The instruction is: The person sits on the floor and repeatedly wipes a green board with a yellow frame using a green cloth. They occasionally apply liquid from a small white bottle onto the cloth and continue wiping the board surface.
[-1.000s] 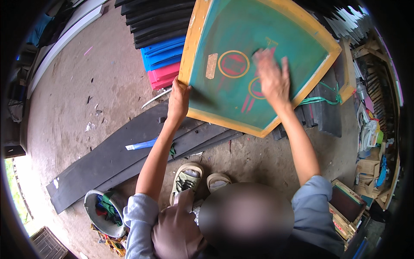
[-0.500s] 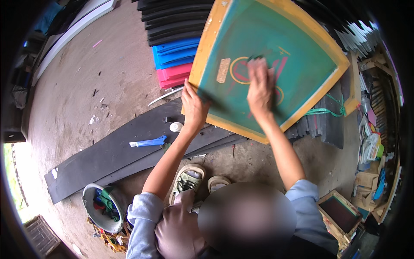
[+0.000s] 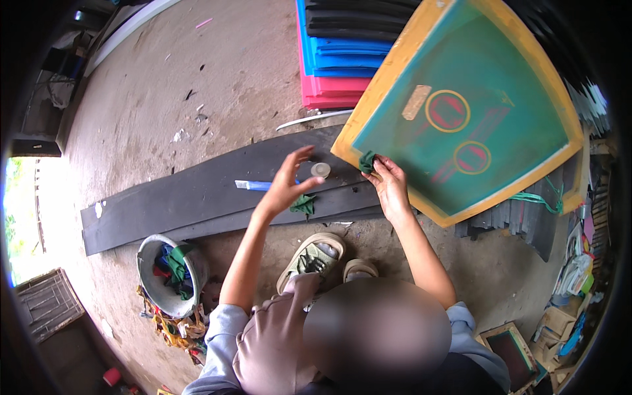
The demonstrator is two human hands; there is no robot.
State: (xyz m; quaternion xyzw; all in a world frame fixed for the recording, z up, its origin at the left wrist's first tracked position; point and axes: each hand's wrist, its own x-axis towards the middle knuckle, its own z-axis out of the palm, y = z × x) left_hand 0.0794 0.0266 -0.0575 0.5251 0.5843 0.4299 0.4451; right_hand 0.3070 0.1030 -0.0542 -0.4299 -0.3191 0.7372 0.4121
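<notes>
My right hand [image 3: 393, 187] pinches a small dark green cloth [image 3: 367, 161] at the lower left corner of a screen-printing frame [image 3: 368, 118]. This frame has yellow-orange wooden sides and a green mesh with two ringed circles and pinkish marks; a tan patch [image 3: 417, 103] sticks to it. My left hand [image 3: 288, 184] is open, thumb and fingers apart, beside a small white round bottle [image 3: 320, 170] on the black sheets [image 3: 191, 187]. Whether it touches the bottle I cannot tell. By the same hand lie a flat blue object [image 3: 253, 185] and a green cloth scrap [image 3: 303, 205].
Black, blue and pink sheets are stacked [image 3: 342, 56] behind the frame. A grey bucket of cloth scraps [image 3: 146, 276] stands at lower left. Green string [image 3: 536, 197] hangs by more dark sheets at right. A smaller frame [image 3: 510, 352] lies at lower right.
My right hand has moved from rubbing the mesh down to the frame's corner. My left hand has let go of the frame's edge and moved to the bottle. The view has shifted left.
</notes>
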